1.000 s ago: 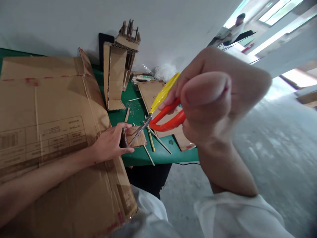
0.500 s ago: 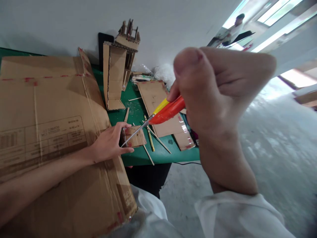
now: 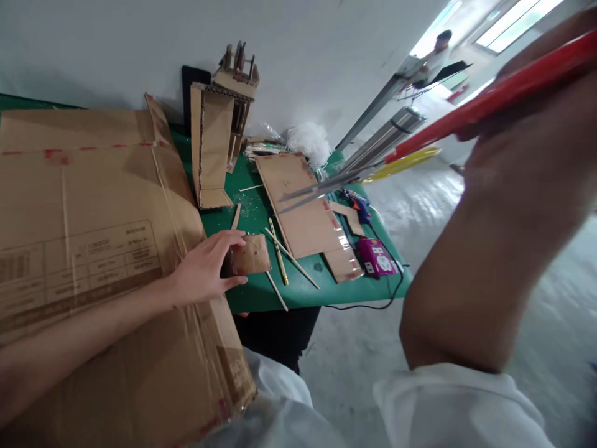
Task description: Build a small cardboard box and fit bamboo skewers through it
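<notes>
My left hand (image 3: 200, 267) grips a small cardboard box (image 3: 254, 255) from its left side, thumb below and fingers above. Two small dark dots show on the box's face. My right hand (image 3: 527, 149) is raised close to the camera at the right, closed around scissors (image 3: 429, 132) with one red and one yellow handle. Their slim metal blades point left, away from the box, and appear slightly parted. Part of the right hand is cut off by the frame edge. Beside the box lie a yellow pencil (image 3: 282, 261) and thin wooden sticks (image 3: 298, 266).
A large cardboard carton (image 3: 107, 205) fills the left. Behind stands a cardboard structure (image 3: 214, 137). A flat cardboard sheet (image 3: 298, 218), a blue glue gun (image 3: 358, 204) and a purple box (image 3: 377, 258) with a black cable lie on the green table (image 3: 345, 295). A person (image 3: 436, 59) sits far off.
My right hand has swung up and right with the scissors, taking the blades away from the small box. The left hand keeps its hold on the box, which has turned slightly.
</notes>
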A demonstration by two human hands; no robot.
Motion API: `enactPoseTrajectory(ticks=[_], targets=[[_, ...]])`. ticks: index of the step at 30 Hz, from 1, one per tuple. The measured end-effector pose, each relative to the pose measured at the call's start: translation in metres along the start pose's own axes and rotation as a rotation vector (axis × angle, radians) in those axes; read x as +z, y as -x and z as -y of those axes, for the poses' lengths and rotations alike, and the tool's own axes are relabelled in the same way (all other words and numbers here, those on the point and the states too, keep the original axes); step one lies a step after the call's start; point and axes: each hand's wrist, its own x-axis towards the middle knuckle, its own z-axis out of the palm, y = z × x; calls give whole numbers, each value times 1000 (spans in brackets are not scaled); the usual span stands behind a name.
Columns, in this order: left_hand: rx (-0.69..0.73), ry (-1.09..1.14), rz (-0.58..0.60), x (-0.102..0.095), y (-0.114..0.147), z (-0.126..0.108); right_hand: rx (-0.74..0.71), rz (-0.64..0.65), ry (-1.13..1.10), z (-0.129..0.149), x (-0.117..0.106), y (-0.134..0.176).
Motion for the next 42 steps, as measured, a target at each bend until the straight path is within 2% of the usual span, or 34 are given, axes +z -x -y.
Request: enactPoseTrajectory(ticks=[1,3,6,8,13,16,22,28,34,39,42], targets=[[23,-12,-7,0,0,-1,-89,-241,-37,-3,7,-4],[58,-51,-4,-1,0,-2,4,-394,-46,-17,17,-7],[77,-89,15,-2,-1,-4,259,-308,11,-56,16,2],[71,-94,20,-3,-2,-5,333,-362,-14,-87,9,12],[60,-75,16,-2,-2,-4,476,-311,-56,-154,-4,44],[65,-88,13,-1,-1,-3,450,-267,-72,-175,-2,62],[90,-122,10,0,-1,-2,509,-292,32,-172,15,87],[74,-99,-6,0,0,-3,321,-267,295,-167,23,101],[117,-60,-60,4,2,1,313,-315,284,-173,24,110],[127,-58,-82,6,2,3,363,-322,252,-177,17,112],[126,-57,-86,6,2,3,335,-329,287,-177,18,117]])
